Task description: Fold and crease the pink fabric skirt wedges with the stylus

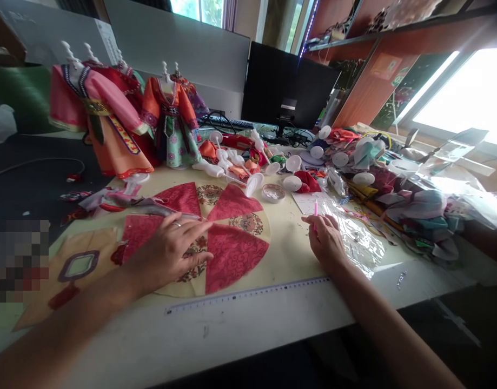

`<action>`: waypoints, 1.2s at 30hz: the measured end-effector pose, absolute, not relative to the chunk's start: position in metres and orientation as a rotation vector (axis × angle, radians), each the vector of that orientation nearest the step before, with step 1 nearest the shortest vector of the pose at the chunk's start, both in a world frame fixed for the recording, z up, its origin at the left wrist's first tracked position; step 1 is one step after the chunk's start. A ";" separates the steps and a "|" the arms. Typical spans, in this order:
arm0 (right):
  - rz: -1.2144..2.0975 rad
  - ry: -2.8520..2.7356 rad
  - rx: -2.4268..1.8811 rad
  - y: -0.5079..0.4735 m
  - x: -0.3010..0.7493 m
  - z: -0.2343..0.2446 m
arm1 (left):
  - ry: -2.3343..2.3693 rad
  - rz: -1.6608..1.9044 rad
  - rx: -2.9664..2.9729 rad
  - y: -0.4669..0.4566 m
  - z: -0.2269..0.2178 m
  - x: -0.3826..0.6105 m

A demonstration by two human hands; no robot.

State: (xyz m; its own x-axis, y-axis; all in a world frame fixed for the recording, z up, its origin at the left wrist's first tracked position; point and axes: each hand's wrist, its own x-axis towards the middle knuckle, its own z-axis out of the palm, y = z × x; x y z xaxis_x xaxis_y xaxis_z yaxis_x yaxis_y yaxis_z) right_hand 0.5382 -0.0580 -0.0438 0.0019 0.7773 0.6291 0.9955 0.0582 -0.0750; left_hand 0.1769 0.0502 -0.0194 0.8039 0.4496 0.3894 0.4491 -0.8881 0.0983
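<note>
The left hand (167,254), fingers apart, rests on a red fabric circle (232,259). The right hand (323,240) pinches a pink stick (315,215) beside open cream mat (291,254).

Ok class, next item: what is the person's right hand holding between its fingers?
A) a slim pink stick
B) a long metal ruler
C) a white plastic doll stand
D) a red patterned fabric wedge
A. The right hand pinches the slim pink stick upright between its fingers.
</note>
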 end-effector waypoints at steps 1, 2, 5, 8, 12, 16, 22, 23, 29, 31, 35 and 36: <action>-0.533 -1.841 -1.772 -0.057 0.537 -0.045 | 0.744 0.638 2.982 0.050 -0.019 0.177; -0.518 -1.855 -1.775 -0.056 0.535 -0.045 | 0.747 0.635 2.980 0.050 -0.019 0.177; -0.489 -1.869 -1.787 -0.055 0.533 -0.045 | 0.754 0.642 2.974 0.049 -0.019 0.176; -0.464 -1.882 -1.798 -0.056 0.534 -0.044 | 0.753 0.649 2.980 0.049 -0.020 0.176; -0.433 -1.890 -1.803 -0.056 0.535 -0.045 | 0.744 0.650 2.998 0.049 -0.021 0.176; -0.433 -1.828 -1.784 -0.056 0.534 -0.045 | 0.760 0.597 3.020 0.046 -0.017 0.177; -0.405 -1.691 -1.747 -0.057 0.532 -0.041 | 0.781 0.560 2.996 0.042 -0.011 0.179; -0.392 -1.665 -1.744 -0.058 0.531 -0.041 | 0.786 0.565 2.980 0.042 -0.011 0.179; -0.175 -1.517 -1.727 -0.061 0.522 -0.035 | 0.809 0.643 2.543 0.034 -0.005 0.185; 0.066 -1.471 -1.681 -0.063 0.512 -0.030 | 0.810 0.637 2.190 0.028 -0.002 0.188; 0.414 -1.467 -1.500 -0.064 0.474 -0.013 | 0.747 0.572 1.611 0.016 0.000 0.195; 0.461 -1.480 -1.461 -0.063 0.463 -0.009 | 0.748 0.552 1.531 0.015 0.000 0.196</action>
State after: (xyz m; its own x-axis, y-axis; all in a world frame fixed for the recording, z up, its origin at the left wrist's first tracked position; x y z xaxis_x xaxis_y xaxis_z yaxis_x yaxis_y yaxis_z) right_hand 0.4627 -0.0634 -0.0086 0.1892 0.9129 0.3617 0.5465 0.2082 -0.8112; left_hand 0.1959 0.0149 0.0002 0.6717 0.7358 -0.0861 0.1341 -0.0065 0.9909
